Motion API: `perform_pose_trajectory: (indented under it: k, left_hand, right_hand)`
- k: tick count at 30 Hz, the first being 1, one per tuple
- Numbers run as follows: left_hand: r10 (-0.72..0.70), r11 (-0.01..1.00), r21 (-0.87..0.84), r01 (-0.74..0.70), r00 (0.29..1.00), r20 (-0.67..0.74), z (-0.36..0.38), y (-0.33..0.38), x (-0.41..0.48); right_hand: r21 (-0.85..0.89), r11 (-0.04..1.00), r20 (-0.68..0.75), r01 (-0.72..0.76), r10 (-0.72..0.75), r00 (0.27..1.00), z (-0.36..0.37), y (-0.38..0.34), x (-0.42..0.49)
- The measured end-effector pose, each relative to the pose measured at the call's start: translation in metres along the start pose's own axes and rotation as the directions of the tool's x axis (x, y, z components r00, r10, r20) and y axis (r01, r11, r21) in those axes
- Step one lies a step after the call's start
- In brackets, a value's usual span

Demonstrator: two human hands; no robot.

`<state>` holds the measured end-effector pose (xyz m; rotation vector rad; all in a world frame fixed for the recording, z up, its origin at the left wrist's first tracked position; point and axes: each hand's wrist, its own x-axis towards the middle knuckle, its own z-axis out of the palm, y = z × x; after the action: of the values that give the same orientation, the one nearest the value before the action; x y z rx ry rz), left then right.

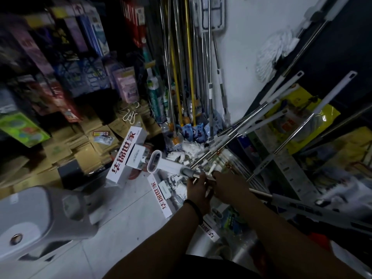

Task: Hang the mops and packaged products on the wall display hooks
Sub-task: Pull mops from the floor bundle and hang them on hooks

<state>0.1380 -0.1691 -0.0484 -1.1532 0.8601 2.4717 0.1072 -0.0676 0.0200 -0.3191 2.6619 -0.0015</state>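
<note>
white wall (pixel 247 47) fills the corner up top, with a bunch of steel and yellow mop poles (pixel 189 57) leaning upright against it. a grey plastic tub-looking thing (pixel 40 216) sits low on the left, pretty blurry. packaged products (pixel 94 77) hang all over the left side, and flat cardboard boxes (pixel 80 146) are stacked below them. a white box with red characters (pixel 124 156) lies tilted near the middle. the person holds one mop handle (pixel 171 167) roughly level across the middle of the view, its white loop end (pixel 155 162) poking left over that box. the left hand (pixel 198 189) has its fingers curled round the steel part just behind the grey collar. the right hand (pixel 229 184) grips the same pole just beside it, further back. there's a black wristband (pixel 194 208) on the left wrist.
</note>
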Motion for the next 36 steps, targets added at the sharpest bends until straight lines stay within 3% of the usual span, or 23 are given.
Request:
perform_pose_trajectory:
  k: [2, 6, 10, 14, 18, 28, 33, 36]
  left_hand:
    - [0.023, 0.998, 0.060, -0.025, 0.999, 0.023, -0.003, 0.004, 0.004]
    - [0.035, 0.975, 0.214, -0.061, 0.992, 0.122, -0.012, 0.022, 0.006]
    - [0.000, 0.998, 0.059, -0.007, 0.992, 0.123, -0.027, 0.065, 0.013]
    - [0.167, 0.982, -0.101, -0.158, 0.983, 0.080, -0.021, 0.109, 0.021]
    - [0.153, 0.986, -0.081, -0.146, 0.984, 0.086, -0.005, 0.133, 0.021]
    - [0.175, 0.963, 0.148, -0.226, 0.939, 0.296, 0.077, 0.168, -0.011]
    - [0.266, 0.895, 0.213, -0.393, 0.851, 0.452, 0.137, 0.174, -0.036]
    - [0.332, 0.817, 0.252, -0.518, 0.780, 0.530, 0.179, 0.172, -0.058]
  right_hand:
    - [0.084, 0.996, -0.076, 0.017, -0.010, 0.997, 0.000, 0.007, -0.001]
    - [0.162, 0.985, -0.268, -0.066, 0.108, 0.957, -0.004, 0.006, -0.006]
    - [0.253, 0.965, -0.329, -0.076, 0.159, 0.931, -0.010, 0.008, -0.013]
    - [0.369, 0.929, -0.335, -0.041, 0.174, 0.926, -0.016, 0.012, -0.025]
    - [0.415, 0.907, -0.371, -0.076, 0.244, 0.896, -0.013, 0.012, -0.033]
    - [0.770, 0.638, -0.188, -0.018, 0.254, 0.949, -0.028, 0.035, -0.018]
    - [0.817, 0.573, -0.077, -0.064, 0.217, 0.973, -0.045, 0.062, 0.002]
    - [0.830, 0.555, -0.093, -0.042, 0.213, 0.973, -0.081, 0.073, -0.001]
